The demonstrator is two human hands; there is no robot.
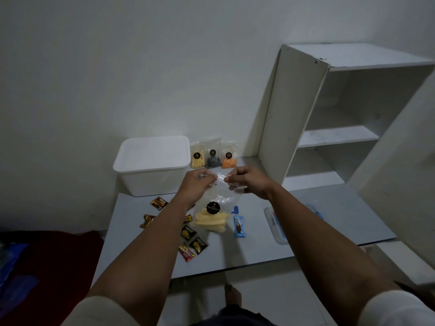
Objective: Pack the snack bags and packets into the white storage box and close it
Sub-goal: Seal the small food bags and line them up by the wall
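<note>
My left hand and my right hand both pinch the top edge of a clear snack bag holding yellow sticks and a black round label, lifted above the table. The white storage box stands behind at the back left with its lid on. Three more clear bags lean on the wall to its right, with yellow, dark and orange contents. Several small packets lie on the table: brown ones at the left, black-yellow ones, a red one and blue ones.
The grey table carries a clear flat case partly under my right forearm. A white open shelf unit stands at the right on the table. A red cloth lies lower left. A bare foot shows below the table edge.
</note>
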